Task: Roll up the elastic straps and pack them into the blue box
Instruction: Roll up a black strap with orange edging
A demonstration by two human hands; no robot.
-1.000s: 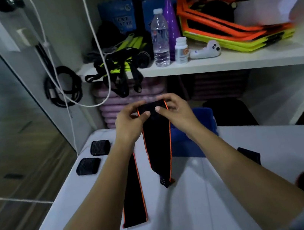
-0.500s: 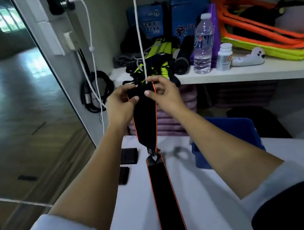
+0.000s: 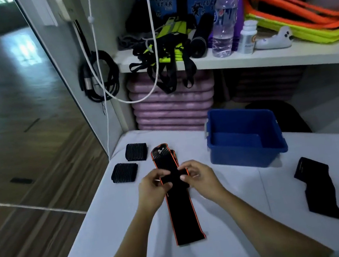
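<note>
While flat on table [image 3: 244, 216], strap [image 3: 182, 215] pinched between hands [image 3: 153, 188] [image 3: 201, 179].

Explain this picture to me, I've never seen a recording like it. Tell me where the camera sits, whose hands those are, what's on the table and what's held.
There is no machine here. A person wears one camera on the head, and it looks down at their own bare arms. The left hand and right hand both pinch a long black elastic strap with orange edges, which lies stretched along the white table. Beyond it stands a blue plastic box with no lid on. Left of the strap sit two rolled black straps. To the right lies a loose black strap.
</note>
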